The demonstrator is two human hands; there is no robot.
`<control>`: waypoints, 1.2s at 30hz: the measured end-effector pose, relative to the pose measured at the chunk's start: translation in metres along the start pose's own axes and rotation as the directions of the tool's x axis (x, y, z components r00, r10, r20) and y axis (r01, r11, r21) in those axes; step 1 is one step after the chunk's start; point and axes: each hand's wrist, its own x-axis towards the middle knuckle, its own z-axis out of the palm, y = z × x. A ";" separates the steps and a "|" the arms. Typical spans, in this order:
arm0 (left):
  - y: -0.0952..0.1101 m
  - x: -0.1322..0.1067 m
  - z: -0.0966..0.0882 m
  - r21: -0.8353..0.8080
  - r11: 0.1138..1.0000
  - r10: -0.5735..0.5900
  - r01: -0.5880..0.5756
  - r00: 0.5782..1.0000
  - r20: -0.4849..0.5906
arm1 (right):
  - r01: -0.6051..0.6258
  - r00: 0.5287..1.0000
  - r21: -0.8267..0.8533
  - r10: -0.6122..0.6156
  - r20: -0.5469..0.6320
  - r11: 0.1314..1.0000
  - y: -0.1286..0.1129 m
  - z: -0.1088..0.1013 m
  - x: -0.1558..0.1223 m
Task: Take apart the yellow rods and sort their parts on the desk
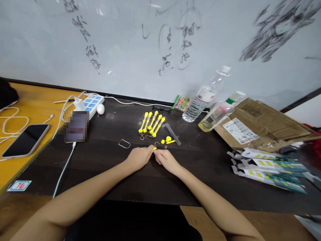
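While I inspected remotely, the bare left hand (140,157) and bare right hand (167,161) pinched a small yellow plastic piece (154,149) (a curved silver wire (156,143) showed just beyond) over the dark-brown tabletop (130,189).

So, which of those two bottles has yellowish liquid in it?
The green-marked bottle, beside the cardboard box; the other bottle looks colourless inside.

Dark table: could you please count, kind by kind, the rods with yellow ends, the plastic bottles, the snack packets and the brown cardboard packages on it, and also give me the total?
Rods with yellow ends: 5
Plastic bottles: 2
Snack packet: 1
Brown cardboard package: 1
Total: 9
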 end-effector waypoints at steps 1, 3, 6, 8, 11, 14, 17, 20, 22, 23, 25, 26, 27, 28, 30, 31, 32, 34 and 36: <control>0.000 0.000 0.000 0.000 1.000 -0.003 0.003 1.000 0.006 | -0.002 1.000 -0.008 0.002 -0.004 1.000 0.000 0.000 0.000; -0.002 0.001 0.000 -0.004 1.000 -0.015 0.015 1.000 0.021 | -0.006 1.000 -0.023 0.006 -0.007 1.000 0.000 0.000 0.000; -0.004 0.001 -0.002 -0.051 0.999 -0.010 0.012 0.999 0.045 | -0.008 1.000 -0.055 0.008 -0.002 0.998 0.000 0.000 -0.001; -0.006 0.001 -0.003 -0.092 0.996 0.012 -0.007 0.999 0.052 | -0.009 1.000 -0.087 0.009 0.006 0.996 0.000 -0.001 -0.001; -0.007 0.002 -0.004 -0.075 0.997 0.019 -0.016 0.999 0.047 | -0.013 1.000 -0.124 0.014 0.006 0.992 0.000 -0.002 -0.001; -0.006 0.002 -0.002 0.008 1.000 0.024 -0.024 1.000 0.016 | -0.033 0.999 -0.077 0.033 0.006 0.996 -0.001 -0.004 0.000; -0.007 0.002 0.000 0.054 0.996 0.069 -0.067 0.997 -0.033 | -0.055 0.998 0.002 0.055 0.018 0.998 -0.003 -0.004 0.001; -0.008 0.002 0.000 0.078 0.992 0.101 -0.097 0.993 -0.056 | -0.081 0.997 0.021 0.081 0.004 0.996 -0.004 -0.003 0.001; -0.009 0.002 0.000 0.086 0.990 0.114 -0.108 0.991 -0.067 | -0.092 0.996 0.017 0.092 -0.016 0.996 -0.003 -0.001 0.000; -0.009 0.002 0.000 0.086 0.990 0.119 -0.112 0.990 -0.072 | -0.093 0.995 0.018 0.093 -0.024 0.996 -0.003 -0.001 0.000; -0.010 0.003 0.002 0.076 0.991 0.120 -0.113 0.989 -0.091 | -0.087 0.996 0.026 0.087 -0.027 0.996 -0.002 0.000 0.000; -0.010 0.003 0.003 0.070 0.992 0.116 -0.109 0.988 -0.105 | -0.078 0.997 0.034 0.079 -0.024 0.996 -0.001 0.000 0.001; -0.011 0.003 0.004 0.064 0.993 0.110 -0.103 0.987 -0.120 | -0.069 0.997 0.041 0.070 -0.022 0.997 0.000 -0.001 0.001; -0.011 0.003 0.005 0.059 0.994 0.104 -0.097 0.985 -0.136 | -0.062 0.998 0.049 0.063 -0.020 0.997 0.001 -0.001 0.001; -0.012 0.003 0.007 0.056 0.994 0.104 -0.097 0.983 -0.154 | -0.063 0.998 0.069 0.065 -0.018 0.996 0.003 -0.001 0.002; -0.012 0.003 0.008 0.057 0.993 0.107 -0.099 0.982 -0.154 | -0.069 0.997 0.087 0.071 -0.018 0.994 0.004 -0.001 0.003; -0.012 0.003 0.008 0.059 0.993 0.111 -0.103 0.982 -0.150 | -0.078 0.997 0.109 0.080 -0.013 0.991 0.005 -0.001 0.004; -0.012 0.003 0.008 0.060 0.992 0.121 -0.114 0.982 -0.142 | -0.098 0.995 0.162 0.100 0.000 0.982 0.005 0.000 0.005; -0.010 0.003 0.008 0.052 0.992 0.118 -0.111 0.983 -0.143 | -0.120 0.993 0.205 0.119 0.017 0.971 0.005 0.000 0.006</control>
